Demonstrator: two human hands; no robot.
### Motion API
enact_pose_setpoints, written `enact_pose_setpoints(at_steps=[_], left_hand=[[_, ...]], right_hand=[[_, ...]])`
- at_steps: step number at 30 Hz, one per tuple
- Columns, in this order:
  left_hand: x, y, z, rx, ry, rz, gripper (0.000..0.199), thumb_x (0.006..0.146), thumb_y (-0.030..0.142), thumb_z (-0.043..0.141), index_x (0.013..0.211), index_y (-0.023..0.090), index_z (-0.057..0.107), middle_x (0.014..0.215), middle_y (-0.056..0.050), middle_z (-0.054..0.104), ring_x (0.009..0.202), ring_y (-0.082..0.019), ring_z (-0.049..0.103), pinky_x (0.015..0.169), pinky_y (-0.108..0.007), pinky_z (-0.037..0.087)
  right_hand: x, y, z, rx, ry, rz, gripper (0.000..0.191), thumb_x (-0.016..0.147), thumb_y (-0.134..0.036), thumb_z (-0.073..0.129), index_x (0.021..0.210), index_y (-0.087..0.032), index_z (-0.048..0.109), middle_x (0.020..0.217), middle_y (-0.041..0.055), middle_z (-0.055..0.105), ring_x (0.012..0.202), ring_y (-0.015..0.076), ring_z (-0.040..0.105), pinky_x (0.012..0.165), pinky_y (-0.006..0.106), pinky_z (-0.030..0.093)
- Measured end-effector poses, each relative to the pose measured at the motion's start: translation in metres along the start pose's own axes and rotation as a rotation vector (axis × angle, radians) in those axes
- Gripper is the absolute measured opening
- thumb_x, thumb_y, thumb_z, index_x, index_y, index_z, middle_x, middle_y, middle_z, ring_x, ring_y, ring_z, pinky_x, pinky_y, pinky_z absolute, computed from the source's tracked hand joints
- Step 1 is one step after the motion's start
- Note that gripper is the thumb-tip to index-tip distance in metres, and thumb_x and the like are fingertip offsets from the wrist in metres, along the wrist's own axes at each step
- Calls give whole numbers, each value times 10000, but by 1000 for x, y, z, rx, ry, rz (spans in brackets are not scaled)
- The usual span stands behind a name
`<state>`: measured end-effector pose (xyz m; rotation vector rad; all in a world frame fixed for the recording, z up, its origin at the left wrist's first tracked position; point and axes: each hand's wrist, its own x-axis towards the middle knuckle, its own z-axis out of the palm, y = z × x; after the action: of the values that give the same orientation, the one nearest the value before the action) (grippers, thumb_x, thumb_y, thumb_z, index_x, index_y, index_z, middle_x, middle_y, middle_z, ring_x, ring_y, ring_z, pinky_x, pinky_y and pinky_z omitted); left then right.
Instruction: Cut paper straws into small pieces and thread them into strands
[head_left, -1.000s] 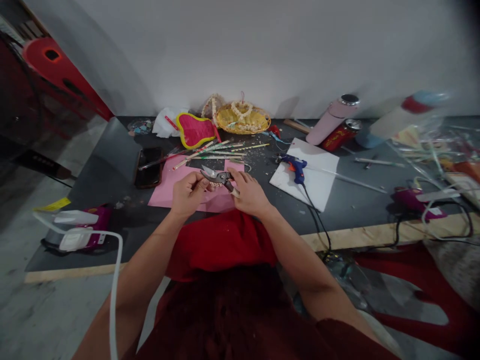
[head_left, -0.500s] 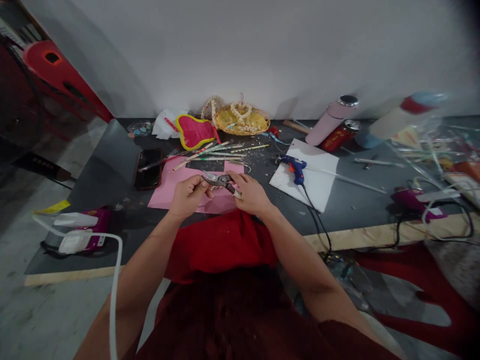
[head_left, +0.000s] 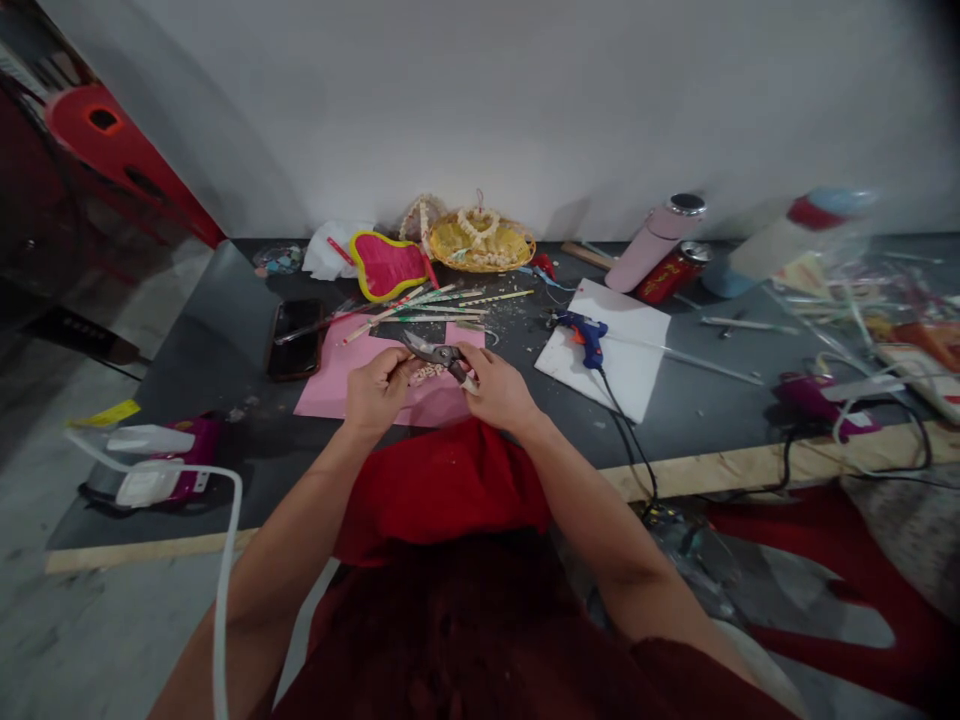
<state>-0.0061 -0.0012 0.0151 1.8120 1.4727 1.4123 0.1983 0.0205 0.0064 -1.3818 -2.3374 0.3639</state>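
Note:
My right hand (head_left: pixel 499 388) is wrapped round the handles of a pair of pruning shears (head_left: pixel 442 356), whose curved blades point left. Near the blade tips, my left hand (head_left: pixel 379 390) has its fingers pinched on something too small to make out. Small pale beads or cut pieces (head_left: pixel 429 374) show between the hands, over a pink sheet (head_left: pixel 330 375). Behind the hands lies a loose pile of patterned straws or sticks (head_left: pixel 427 305), with small crumbs scattered to its right.
A phone (head_left: pixel 295 340) lies left of the pink sheet. A blue glue gun (head_left: pixel 586 335) rests on a white board (head_left: pixel 641 375). Toward the wall stand a yellow basket (head_left: pixel 480 262), a pink flask (head_left: pixel 656 243) and a red can (head_left: pixel 675 273). Power strips (head_left: pixel 196 455) with cables flank the work area.
The shears' blades have lifted slightly away from my left fingers, and the pale pieces below show more. The view has shifted a little.

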Motion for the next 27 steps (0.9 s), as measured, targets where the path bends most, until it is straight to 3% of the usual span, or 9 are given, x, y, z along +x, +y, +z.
enact_pose_setpoints(at_steps=[5,14,21,27], left_hand=[[0,4,-2,5,-18,-20,94,843,240,625,836,209,714,596,10,658,607,-134,625,541,-212,432],[1,8,-6,5,-116,54,193,878,244,565,834,191,745,603,-4,670,553,-120,606,502,-209,430],[2,7,-8,-76,-199,5,232,882,244,537,778,172,733,815,-40,766,746,-163,706,668,-238,533],[5,5,-12,-121,-245,-22,244,876,248,539,726,161,711,765,-48,757,729,-154,706,694,-241,541]], right_hand=[[1,3,1,-9,-4,-29,634,819,-222,512,1433,-200,355,1269,118,580,1151,275,535,942,418,454],[0,6,-3,0,-41,-63,703,809,-224,508,1479,-218,295,1295,115,552,1162,283,506,956,450,439],[0,8,-2,12,-47,-78,711,812,-224,511,1487,-219,290,1327,116,537,1183,284,500,963,447,430],[0,5,-5,10,-47,-62,657,811,-210,514,1451,-221,367,1221,101,607,1106,258,556,931,385,443]])
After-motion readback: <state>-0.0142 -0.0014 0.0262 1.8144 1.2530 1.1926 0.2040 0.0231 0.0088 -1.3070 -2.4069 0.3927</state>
